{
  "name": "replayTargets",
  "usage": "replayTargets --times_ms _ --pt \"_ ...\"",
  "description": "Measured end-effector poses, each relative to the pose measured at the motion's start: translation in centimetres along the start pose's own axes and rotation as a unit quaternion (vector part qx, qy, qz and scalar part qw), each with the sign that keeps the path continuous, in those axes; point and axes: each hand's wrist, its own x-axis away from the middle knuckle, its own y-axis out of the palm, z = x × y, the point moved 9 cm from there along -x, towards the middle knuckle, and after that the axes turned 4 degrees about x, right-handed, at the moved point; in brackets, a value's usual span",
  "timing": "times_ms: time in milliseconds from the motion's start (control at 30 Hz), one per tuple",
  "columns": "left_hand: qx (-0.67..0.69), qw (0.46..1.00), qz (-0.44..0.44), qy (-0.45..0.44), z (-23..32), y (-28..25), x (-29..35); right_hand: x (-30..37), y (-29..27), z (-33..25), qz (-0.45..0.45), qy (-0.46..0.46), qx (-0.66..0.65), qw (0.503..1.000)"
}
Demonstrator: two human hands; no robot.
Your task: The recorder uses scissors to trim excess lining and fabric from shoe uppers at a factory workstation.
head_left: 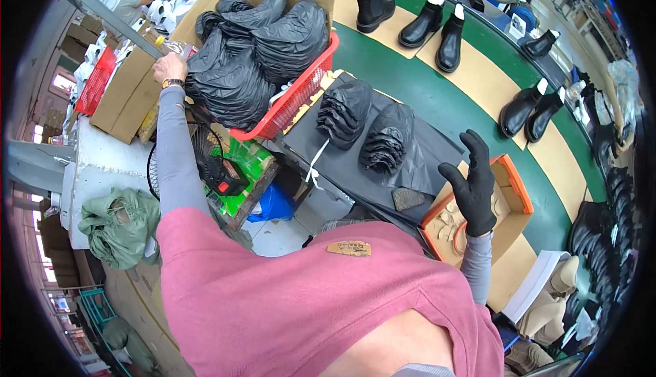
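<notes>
My left hand (169, 68), bare with a watch at the wrist, reaches far out to the left. Its fingers are curled, and what they hold, if anything, is hidden. Just beyond it are a clear bottle with a yellow cap (160, 41) and the end of a grey metal bar (113, 18). To its right, black plastic shoe covers (229, 79) fill a red basket (301, 97). My right hand (474, 189), in a black glove, is raised with fingers apart and holds nothing. Below it sits an orange-rimmed box (526, 192) with small pale pieces inside.
Two stacks of black plastic covers (384, 146) lie on a black sheet (437, 155) before me, beside a dark stone-like block (408, 199). Black ankle boots (449, 41) stand on cardboard along the green conveyor (410, 76). A black fan (205, 155) stands below my left arm.
</notes>
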Motion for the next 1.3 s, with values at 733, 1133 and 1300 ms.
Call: replayTargets --times_ms 733,1133,1300 --pt "0.667 0.649 0.289 0.224 12.8 -30.8 14.6 -1.3 -2.8 -8.0 0.050 -0.122 0.050 0.990" --pt "0.781 0.450 0.015 0.432 32.6 -33.0 40.7 4.9 -6.5 -0.7 0.139 0.132 -0.099 0.977" --pt "0.806 0.383 -0.215 0.397 38.8 -26.3 46.8 7.8 -3.2 2.3 0.081 0.152 -0.056 0.983"
